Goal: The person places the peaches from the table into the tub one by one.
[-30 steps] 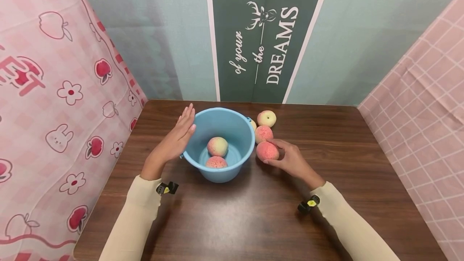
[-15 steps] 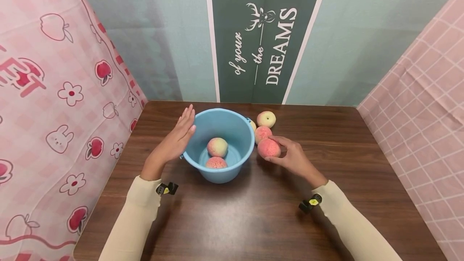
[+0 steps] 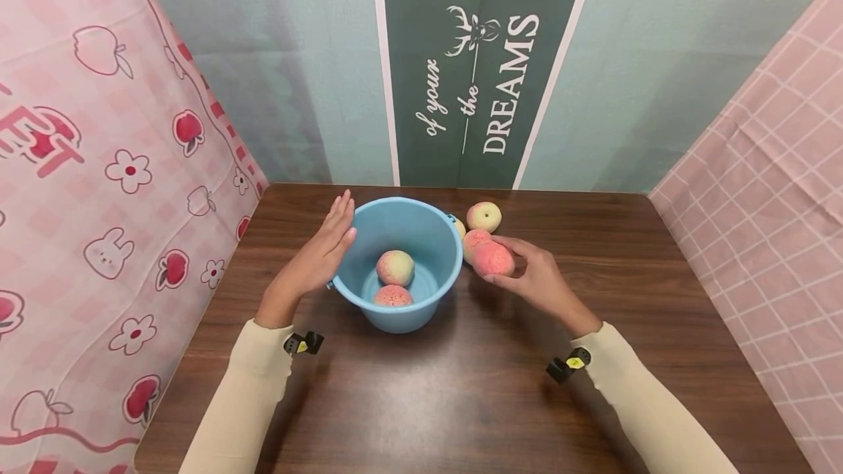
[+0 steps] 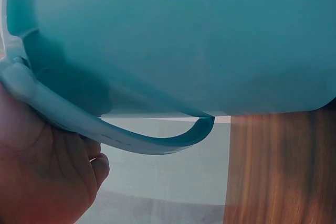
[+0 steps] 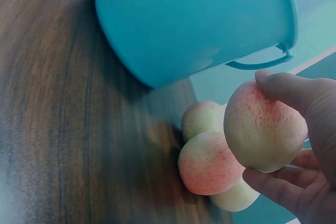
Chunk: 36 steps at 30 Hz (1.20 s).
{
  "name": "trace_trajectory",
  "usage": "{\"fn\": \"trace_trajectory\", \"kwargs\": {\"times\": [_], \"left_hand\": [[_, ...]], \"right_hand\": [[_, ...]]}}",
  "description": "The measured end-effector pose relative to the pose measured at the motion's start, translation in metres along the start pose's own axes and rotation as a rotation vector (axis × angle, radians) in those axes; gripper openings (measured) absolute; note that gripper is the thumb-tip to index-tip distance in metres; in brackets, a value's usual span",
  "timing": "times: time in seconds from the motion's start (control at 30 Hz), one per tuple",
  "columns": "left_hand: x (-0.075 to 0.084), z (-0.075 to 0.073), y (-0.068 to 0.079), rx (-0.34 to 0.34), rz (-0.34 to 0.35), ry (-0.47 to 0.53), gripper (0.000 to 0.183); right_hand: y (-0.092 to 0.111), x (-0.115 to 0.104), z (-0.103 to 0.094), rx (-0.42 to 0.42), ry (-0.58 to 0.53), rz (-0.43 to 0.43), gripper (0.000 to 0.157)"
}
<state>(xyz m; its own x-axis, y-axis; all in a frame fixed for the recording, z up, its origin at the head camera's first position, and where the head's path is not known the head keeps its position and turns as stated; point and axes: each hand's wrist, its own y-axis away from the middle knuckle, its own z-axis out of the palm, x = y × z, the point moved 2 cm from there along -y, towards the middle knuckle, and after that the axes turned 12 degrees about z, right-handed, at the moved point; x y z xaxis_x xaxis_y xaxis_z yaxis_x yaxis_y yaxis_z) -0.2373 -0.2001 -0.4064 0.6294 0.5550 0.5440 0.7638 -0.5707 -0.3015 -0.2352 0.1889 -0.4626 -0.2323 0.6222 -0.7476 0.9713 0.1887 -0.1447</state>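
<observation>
A blue bucket (image 3: 398,320) stands on the table, with two peaches inside, one yellowish peach (image 3: 395,268) and one redder peach (image 3: 393,295). My left hand (image 3: 323,247) rests with straight fingers against the bucket's left rim; the left wrist view shows its palm by the bucket's handle (image 4: 157,144). Right of the bucket, my right hand (image 3: 543,284) pinches a pink peach (image 5: 265,124) between thumb and fingers, lifted above the table. Just behind it lies another pink peach (image 5: 207,163), partly covered in the head view.
A pale yellow peach (image 3: 484,217) lies farther back, and another peach (image 3: 460,227) peeks out beside the bucket's right rim. The brown wooden table (image 3: 408,408) is bordered by a grey-green cloth (image 3: 316,93) behind and pink cloths at both sides.
My right hand has raised the pink peach off the table and moved it slightly right and back. The left hand and bucket have stayed in place.
</observation>
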Motion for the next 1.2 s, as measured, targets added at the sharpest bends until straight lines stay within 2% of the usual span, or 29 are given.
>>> {"fn": "trace_trajectory", "kwargs": {"times": [0.2,0.57,0.93,1.2], "left_hand": [[0.000,0.000,0.000,0.003,-0.017,0.005,0.059],[0.000,0.001,-0.002,0.013,-0.017,0.005,0.058],[0.000,0.001,-0.002,0.017,-0.019,0.002,0.058],[0.001,0.001,-0.002,0.022,-0.030,0.010,0.057]], "right_hand": [[-0.003,-0.005,-0.007,0.038,0.004,0.008,0.073],[-0.011,-0.017,-0.022,0.083,-0.007,-0.031,0.073],[-0.013,-0.028,-0.030,0.066,-0.069,-0.046,0.077],[-0.013,-0.034,-0.033,0.049,-0.075,-0.007,0.076]]}}
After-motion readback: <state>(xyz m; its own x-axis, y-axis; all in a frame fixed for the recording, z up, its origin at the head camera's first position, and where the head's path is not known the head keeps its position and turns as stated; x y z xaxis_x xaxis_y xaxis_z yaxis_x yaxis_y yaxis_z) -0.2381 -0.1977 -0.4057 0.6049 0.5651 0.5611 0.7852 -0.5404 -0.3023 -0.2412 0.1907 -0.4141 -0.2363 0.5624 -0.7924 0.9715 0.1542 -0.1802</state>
